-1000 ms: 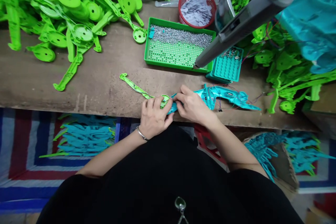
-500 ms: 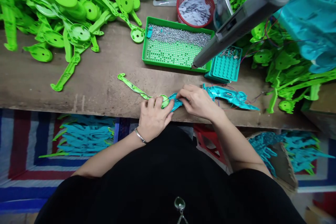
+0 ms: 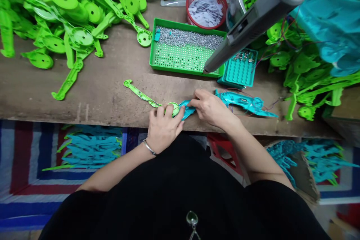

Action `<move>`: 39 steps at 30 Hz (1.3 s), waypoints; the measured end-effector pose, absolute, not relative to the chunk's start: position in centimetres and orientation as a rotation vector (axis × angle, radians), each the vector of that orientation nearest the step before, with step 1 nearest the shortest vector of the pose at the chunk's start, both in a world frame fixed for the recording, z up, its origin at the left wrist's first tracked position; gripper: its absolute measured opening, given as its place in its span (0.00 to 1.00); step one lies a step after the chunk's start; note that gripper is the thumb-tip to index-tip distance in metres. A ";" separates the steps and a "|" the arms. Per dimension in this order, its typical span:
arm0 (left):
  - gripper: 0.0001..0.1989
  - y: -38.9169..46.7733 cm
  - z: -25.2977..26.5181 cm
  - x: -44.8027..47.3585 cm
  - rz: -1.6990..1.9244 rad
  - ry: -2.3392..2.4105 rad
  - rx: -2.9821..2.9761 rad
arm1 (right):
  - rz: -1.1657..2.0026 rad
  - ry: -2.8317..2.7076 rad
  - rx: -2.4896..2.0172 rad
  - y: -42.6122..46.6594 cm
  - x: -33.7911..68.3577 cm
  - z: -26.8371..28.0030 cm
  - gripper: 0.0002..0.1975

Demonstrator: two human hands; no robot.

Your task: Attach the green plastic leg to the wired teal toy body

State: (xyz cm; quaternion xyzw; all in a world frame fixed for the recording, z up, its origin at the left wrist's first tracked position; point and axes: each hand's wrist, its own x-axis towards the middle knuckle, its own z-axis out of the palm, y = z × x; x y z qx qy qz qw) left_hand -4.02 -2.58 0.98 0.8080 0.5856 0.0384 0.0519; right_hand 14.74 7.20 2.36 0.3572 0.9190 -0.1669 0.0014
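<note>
A long plastic toy part lies near the table's front edge, with a thin green arm [image 3: 142, 95] and round disc at its left and a blue end [image 3: 189, 113] at its right. My left hand [image 3: 164, 126] is closed on it where green meets blue, fingers over the disc and thumb by the blue. Above the blue end, my right hand [image 3: 211, 108] has its fingers pinched together, touching the inside; what they hold, if anything, is hidden. Just right of that hand rests a blue plastic shell [image 3: 246, 104] with thin wires.
A grey electric screwdriver [image 3: 239, 26] hangs over a green tray [image 3: 180, 69] of screws. Beside it are a blue tray [image 3: 239, 71] and a red basket [image 3: 206, 26] of white pieces. Green parts [image 3: 64, 0] are heaped at left, green and blue ones at right.
My right fingers have shifted slightly on the blue end, showing more of it. The left hand keeps its hold. The whole view has shifted a little.
</note>
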 end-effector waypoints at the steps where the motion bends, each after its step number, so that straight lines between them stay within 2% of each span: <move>1: 0.24 -2.6 1.0 -4.0 0.119 1.781 2.464 | -0.528 2.887 1.122 7.2 14.9 2.5 0.15; 6: 0.25 -2.6 1.0 -4.1 0.108 1.785 2.488 | -0.669 2.906 1.252 7.7 16.9 2.6 0.16; 11: 0.24 -2.5 1.1 -4.1 0.090 1.792 2.504 | -0.764 2.895 1.517 7.4 18.2 1.9 0.11; 15: 0.24 -2.5 1.1 -4.0 0.121 1.804 2.506 | -0.674 2.936 1.605 6.9 18.0 1.1 0.08; 20: 0.24 -2.6 0.9 -4.1 0.143 1.802 2.485 | -0.556 3.039 1.572 6.6 18.3 0.3 0.10; 36: 0.25 -2.2 0.7 -4.3 0.149 1.809 2.462 | -0.545 3.136 1.550 6.6 18.8 -0.7 0.13; 39: 0.24 -1.6 0.9 -4.4 0.141 1.806 2.450 | -0.451 3.091 1.536 6.8 18.6 -0.7 0.14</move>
